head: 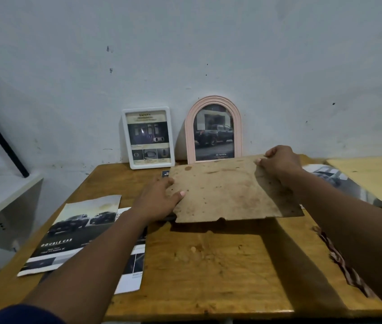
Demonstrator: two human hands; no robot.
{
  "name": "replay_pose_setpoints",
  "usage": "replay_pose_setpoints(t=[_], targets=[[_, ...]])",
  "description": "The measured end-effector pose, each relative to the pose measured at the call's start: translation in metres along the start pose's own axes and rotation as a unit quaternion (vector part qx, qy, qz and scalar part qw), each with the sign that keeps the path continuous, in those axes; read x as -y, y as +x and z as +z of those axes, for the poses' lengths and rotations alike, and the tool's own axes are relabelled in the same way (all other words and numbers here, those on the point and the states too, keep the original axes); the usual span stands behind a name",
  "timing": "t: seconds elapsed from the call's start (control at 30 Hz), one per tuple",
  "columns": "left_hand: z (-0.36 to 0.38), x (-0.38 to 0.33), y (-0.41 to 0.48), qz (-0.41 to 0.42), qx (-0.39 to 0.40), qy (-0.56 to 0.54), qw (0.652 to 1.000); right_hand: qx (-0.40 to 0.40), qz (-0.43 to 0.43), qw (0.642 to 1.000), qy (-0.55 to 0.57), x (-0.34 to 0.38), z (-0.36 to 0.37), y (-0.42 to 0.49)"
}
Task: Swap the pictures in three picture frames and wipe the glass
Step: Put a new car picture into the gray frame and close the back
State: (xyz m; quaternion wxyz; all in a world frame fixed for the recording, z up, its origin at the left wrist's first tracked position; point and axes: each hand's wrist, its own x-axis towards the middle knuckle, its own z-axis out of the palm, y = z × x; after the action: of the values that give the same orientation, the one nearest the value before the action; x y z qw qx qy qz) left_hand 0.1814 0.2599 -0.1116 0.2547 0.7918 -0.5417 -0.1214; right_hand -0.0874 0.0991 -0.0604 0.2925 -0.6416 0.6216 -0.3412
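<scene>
Head view, the only one.

- Grip: your left hand pinches the left edge of the backing board, thumb flat on top, the other fingers tucked out of sight under it. Your right hand is curled round the board's far right corner, knuckles up, fingertips wrapped over the edge.
- Board position: held over the middle of the table, near edge raised, casting a dark shadow on the wood below. Something dark shows under its left near corner (cannot tell what).
- Edges and room: the white frame and the pink arched frame stand upright at the table's back edge, leaning on the wall; the board's far edge sits just in front of the pink one. The near half of the table is bare wood. At left lies a car brochure, overlapping a second leaflet under your forearm. At right a glossy print lies beyond your right wrist, and a patterned cloth runs along the table's right edge.
- Materials: the board is thin brown hardboard, blotched and stained, with a chipped, notched near edge. White frame is rectangular with rounded corners; pink frame is ribbed and round-topped, and holds a pickup truck picture. The table is varnished, scuffed wood.
</scene>
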Motion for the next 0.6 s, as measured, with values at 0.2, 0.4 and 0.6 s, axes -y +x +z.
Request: replay_pose_setpoints(t=[0.2,0.4,0.6], targets=[[0.012,0.017,0.035,-0.018,0.0,-0.004,1.0,0.059,0.007,0.998,-0.038,0.006,0.025,0.037],[0.016,0.034,0.046,-0.031,-0.017,0.018,0.999,0.164,-0.075,0.959,-0.218,-0.002,0.052,0.035],[0.017,0.031,0.044,-0.013,-0.026,0.075,0.997,0.139,-0.132,0.947,-0.259,-0.021,0.059,0.018]])
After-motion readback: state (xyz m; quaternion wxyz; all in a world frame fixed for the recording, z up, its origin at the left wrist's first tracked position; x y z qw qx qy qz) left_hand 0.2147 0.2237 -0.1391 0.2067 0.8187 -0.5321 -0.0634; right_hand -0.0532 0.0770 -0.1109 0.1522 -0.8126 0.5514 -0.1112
